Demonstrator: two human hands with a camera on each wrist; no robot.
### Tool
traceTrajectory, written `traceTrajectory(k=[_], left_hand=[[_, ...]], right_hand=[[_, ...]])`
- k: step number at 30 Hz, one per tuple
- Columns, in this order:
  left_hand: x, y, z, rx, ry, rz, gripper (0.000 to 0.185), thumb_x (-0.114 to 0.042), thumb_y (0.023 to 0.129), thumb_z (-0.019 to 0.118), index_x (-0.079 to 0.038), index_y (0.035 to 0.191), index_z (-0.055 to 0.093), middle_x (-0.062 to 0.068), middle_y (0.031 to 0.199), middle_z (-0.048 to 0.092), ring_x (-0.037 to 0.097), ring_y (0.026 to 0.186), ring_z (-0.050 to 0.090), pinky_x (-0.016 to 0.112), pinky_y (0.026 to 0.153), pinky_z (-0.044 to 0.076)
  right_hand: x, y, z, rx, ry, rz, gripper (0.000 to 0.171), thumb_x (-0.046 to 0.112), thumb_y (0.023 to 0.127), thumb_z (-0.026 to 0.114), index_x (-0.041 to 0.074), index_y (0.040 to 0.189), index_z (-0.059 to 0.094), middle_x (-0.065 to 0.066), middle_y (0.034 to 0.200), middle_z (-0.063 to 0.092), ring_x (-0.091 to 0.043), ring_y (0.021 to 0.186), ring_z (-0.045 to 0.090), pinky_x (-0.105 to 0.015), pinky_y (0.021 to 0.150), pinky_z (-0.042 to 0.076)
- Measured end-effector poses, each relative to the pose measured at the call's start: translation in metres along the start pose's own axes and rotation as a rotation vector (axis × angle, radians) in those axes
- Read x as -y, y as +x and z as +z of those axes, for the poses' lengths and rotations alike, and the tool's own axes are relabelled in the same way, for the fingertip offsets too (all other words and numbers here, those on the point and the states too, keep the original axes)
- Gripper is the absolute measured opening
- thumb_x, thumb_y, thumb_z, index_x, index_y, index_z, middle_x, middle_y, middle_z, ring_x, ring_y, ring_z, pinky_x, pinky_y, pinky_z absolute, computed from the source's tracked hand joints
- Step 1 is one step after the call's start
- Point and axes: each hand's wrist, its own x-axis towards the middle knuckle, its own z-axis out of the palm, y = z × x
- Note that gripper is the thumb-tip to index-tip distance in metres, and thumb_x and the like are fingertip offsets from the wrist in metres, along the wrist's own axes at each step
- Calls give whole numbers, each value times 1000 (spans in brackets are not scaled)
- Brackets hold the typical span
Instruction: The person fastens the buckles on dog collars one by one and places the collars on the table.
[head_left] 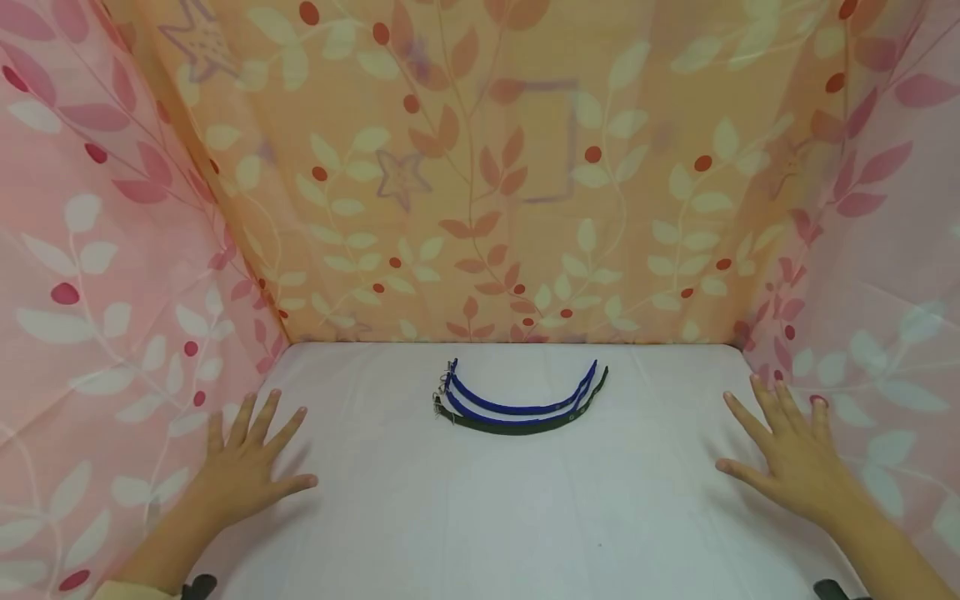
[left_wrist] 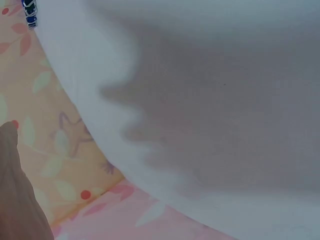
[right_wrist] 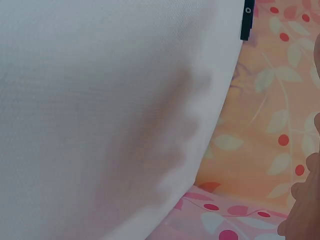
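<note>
Three thin straps with metal buckles, which look like pet collars, lie curved side by side near the back of the white table. Two are blue, the rear blue collar (head_left: 517, 409) and the middle blue collar (head_left: 480, 414); the front one is a dark green collar (head_left: 517, 430). Their buckles (left_wrist: 30, 17) are at the left ends, and eyelets show toward the right. My left hand (head_left: 243, 471) hovers over the table's left side with fingers spread, holding nothing. On the right side, my right hand (head_left: 798, 462) is likewise spread and empty, well apart from the collars.
The white table (head_left: 510, 517) ends at an orange leaf-patterned cloth (head_left: 480, 167) behind. Pink patterned cloths stand on both sides, the left cloth (head_left: 112, 275) and the right cloth (head_left: 892, 275), close beside the hands.
</note>
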Motion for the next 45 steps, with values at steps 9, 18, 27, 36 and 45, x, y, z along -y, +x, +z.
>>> traceTrajectory(k=[9, 18, 27, 36, 45], left_hand=[[-7, 9, -4, 22, -1, -13, 106, -83, 84, 56, -34, 165, 9, 18, 172, -3, 36, 154, -26, 67, 109, -30], [-26, 33, 0, 45, -90, -35, 103, -83, 86, 52, -27, 165, 19, 19, 172, -1, 44, 156, -14, 70, 109, -27], [-44, 58, 7, 59, -151, -70, 107, -88, 84, 48, -28, 165, 14, 19, 171, 1, 48, 155, -6, 81, 111, -10], [-68, 80, 12, 65, -235, -70, 110, -89, 80, 52, -27, 165, 19, 20, 171, 7, 48, 155, 2, 80, 112, -8], [-85, 100, 20, 78, -298, -51, 111, -82, 79, 63, -25, 164, 21, 19, 171, 10, 47, 154, 7, 77, 115, -4]], right_hand=[[2, 8, 2, 14, 24, 52, 102, 61, 83, 76, 27, 164, 24, -18, 171, 8, -37, 157, -12, -76, 110, -20], [6, 22, 9, 3, 64, 122, 101, 60, 85, 74, 20, 164, 25, -25, 169, 13, -56, 152, 5, -82, 108, -13], [20, 37, 9, -34, 129, 187, 96, 59, 89, 71, 16, 163, 26, -24, 169, 15, -54, 152, 11, -83, 110, -6], [28, 50, 20, -53, 225, 194, 94, 55, 90, 72, 12, 162, 27, -29, 164, 25, -53, 152, 14, -80, 112, -8], [35, 69, 29, -15, 345, 176, 93, 50, 90, 75, 11, 161, 29, -29, 162, 26, -55, 148, 20, -79, 113, -6]])
